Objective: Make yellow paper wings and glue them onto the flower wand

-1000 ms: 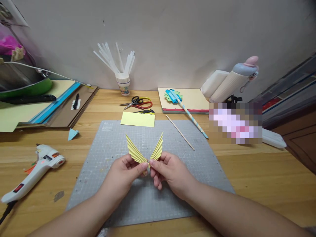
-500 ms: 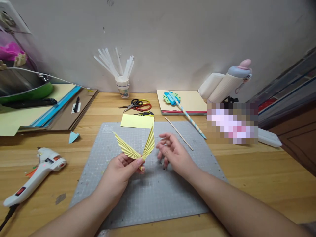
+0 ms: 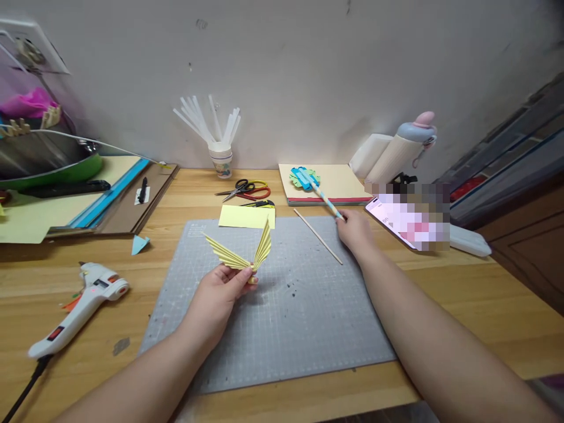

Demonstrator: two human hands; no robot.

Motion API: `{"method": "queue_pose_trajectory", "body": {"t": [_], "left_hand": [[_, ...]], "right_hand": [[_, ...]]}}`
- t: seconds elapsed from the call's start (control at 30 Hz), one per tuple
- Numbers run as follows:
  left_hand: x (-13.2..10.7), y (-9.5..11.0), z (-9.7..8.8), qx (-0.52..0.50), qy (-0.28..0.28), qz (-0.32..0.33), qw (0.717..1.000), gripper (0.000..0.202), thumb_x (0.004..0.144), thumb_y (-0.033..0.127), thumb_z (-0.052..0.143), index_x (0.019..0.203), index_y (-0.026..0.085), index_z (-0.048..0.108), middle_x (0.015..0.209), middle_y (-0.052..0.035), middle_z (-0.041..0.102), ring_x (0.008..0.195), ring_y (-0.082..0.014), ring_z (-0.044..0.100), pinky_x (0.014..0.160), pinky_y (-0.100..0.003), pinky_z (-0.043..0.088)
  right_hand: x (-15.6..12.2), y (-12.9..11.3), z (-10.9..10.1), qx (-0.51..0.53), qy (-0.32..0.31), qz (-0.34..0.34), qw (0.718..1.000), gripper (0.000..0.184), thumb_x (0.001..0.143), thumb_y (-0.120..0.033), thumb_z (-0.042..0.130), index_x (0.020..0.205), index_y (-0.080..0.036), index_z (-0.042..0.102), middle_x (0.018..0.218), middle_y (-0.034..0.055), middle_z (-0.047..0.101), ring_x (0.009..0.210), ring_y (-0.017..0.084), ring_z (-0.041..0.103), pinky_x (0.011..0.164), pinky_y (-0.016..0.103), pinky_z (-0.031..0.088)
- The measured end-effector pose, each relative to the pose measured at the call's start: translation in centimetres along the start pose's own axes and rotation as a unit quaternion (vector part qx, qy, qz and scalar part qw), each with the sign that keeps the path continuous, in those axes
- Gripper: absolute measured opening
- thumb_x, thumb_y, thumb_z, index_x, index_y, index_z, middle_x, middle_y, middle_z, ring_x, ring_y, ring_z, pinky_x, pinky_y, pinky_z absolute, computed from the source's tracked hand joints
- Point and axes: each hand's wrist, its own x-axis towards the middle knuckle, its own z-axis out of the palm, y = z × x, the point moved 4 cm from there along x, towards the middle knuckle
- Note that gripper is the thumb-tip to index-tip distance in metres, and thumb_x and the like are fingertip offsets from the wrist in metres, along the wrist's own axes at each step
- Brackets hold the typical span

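Over the grey cutting mat (image 3: 282, 346), my left hand (image 3: 222, 294) pinches a pleated yellow paper piece (image 3: 229, 251) at its base, and its two folded fans spread upward in a V. My right hand (image 3: 356, 232) is at the mat's far right corner, its fingers closed round the lower stem of a paper flower (image 3: 304, 178). The flower has a blue and green head and a blue-and-cream striped stem; my hand covers the stem's lower end. Between the hands lies a thin wooden stick (image 3: 318, 237). A yellow paper strip (image 3: 247, 217) rests at the mat's back edge.
A glue gun (image 3: 83, 305) lies left of the mat beside a blue paper scrap (image 3: 140, 244). Scissors (image 3: 242, 188) and a cutter (image 3: 259, 204) lie behind the mat. Glue sticks stand in a paper cup (image 3: 221, 161). A phone (image 3: 392, 220) and a bottle (image 3: 399, 153) are at right.
My right hand has moved right and away from me, from beside the yellow pleated paper to the flower's stem, and closed on it. My left hand keeps its pinch. The view has shifted slightly.
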Motion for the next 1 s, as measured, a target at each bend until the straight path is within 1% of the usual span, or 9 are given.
{"method": "queue_pose_trajectory", "body": {"t": [0.13,0.2,0.27,0.33,0.37,0.4,0.47,0.67,1.0], "left_hand": [[0.2,0.6,-0.1,-0.018,0.009,0.003,1.000,0.027,0.064,0.029,0.077,0.083,0.012,0.065,0.080,-0.0027,0.066,0.069,-0.0111,0.061,0.067,-0.024,0.052],[0.3,0.9,-0.1,-0.025,0.013,0.004,1.000,0.027,0.064,0.027,0.077,0.083,0.012,0.065,0.080,-0.0026,0.066,0.068,-0.0108,0.061,0.067,-0.024,0.052],[0.4,1.1,-0.1,-0.029,0.014,0.005,0.999,0.027,0.063,0.027,0.077,0.083,0.012,0.066,0.079,-0.0027,0.066,0.067,-0.0107,0.060,0.066,-0.024,0.051],[0.5,1.2,-0.1,-0.030,0.014,0.005,0.999,0.026,0.063,0.027,0.077,0.082,0.012,0.066,0.077,-0.0028,0.067,0.066,-0.0105,0.060,0.066,-0.023,0.051],[0.5,1.2,-0.1,-0.031,0.013,0.005,0.999,0.026,0.063,0.027,0.077,0.081,0.012,0.066,0.076,-0.0029,0.067,0.066,-0.0104,0.060,0.066,-0.023,0.050],[0.5,1.2,-0.1,-0.031,0.011,0.003,0.999,0.026,0.063,0.027,0.078,0.080,0.011,0.066,0.075,-0.0030,0.067,0.066,-0.0105,0.060,0.066,-0.023,0.050],[0.3,1.1,0.1,-0.032,0.006,0.000,0.999,0.025,0.063,0.027,0.078,0.079,0.011,0.066,0.074,-0.0030,0.067,0.066,-0.0109,0.060,0.066,-0.023,0.050],[-0.5,1.2,0.3,-0.038,-0.006,-0.019,0.999,0.021,0.066,0.027,0.075,0.077,0.013,0.064,0.071,-0.0012,0.064,0.062,-0.0095,0.057,0.059,-0.020,0.047],[-0.6,1.7,0.1,0.019,-0.001,0.033,0.999,0.021,0.069,0.030,0.073,0.084,0.017,0.066,0.074,0.0003,0.066,0.065,-0.0110,0.056,0.065,-0.023,0.045]], "right_hand": [[-2.2,-3.2,-1.5,0.097,0.030,0.019,0.995,0.031,0.077,-0.023,0.047,0.107,-0.014,0.054,0.101,0.0134,0.058,0.081,0.022,0.055,0.074,0.037,0.044],[-5.0,-6.2,-1.8,0.165,-0.012,0.021,0.986,0.035,0.081,-0.031,0.045,0.113,-0.018,0.047,0.089,0.0068,0.058,0.058,0.014,0.050,0.055,0.029,0.043],[-8.7,-9.4,-1.5,0.246,-0.102,0.021,0.964,0.029,0.087,-0.042,0.037,0.102,-0.021,0.051,0.072,0.0006,0.055,0.045,0.009,0.040,0.043,0.022,0.035],[-13.2,-12.2,-0.1,0.490,-0.290,0.112,0.815,0.031,0.086,-0.050,0.041,0.092,-0.021,0.051,0.066,-0.0026,0.049,0.042,0.005,0.031,0.039,0.018,0.025],[-15.3,-13.3,0.5,0.549,-0.348,0.154,0.744,0.030,0.085,-0.050,0.047,0.088,-0.020,0.050,0.065,-0.0037,0.047,0.042,0.004,0.028,0.039,0.016,0.021],[-17.1,-14.1,1.0,0.577,-0.389,0.183,0.694,0.030,0.083,-0.049,0.050,0.087,-0.020,0.050,0.064,-0.0041,0.047,0.042,0.003,0.028,0.039,0.016,0.020],[-19.6,-14.7,2.1,0.585,-0.435,0.215,0.650,0.033,0.081,-0.051,0.054,0.085,-0.019,0.049,0.063,-0.0042,0.049,0.042,0.003,0.029,0.039,0.015,0.021],[-21.5,-14.0,4.8,0.578,-0.465,0.242,0.625,0.036,0.078,-0.053,0.058,0.084,-0.020,0.046,0.063,-0.0051,0.050,0.043,0.003,0.032,0.040,0.015,0.023],[-21.4,-14.0,4.6,0.597,-0.485,0.243,0.591,0.034,0.079,-0.050,0.059,0.086,-0.019,0.049,0.066,-0.0028,0.054,0.045,0.005,0.041,0.045,0.019,0.034]]}}
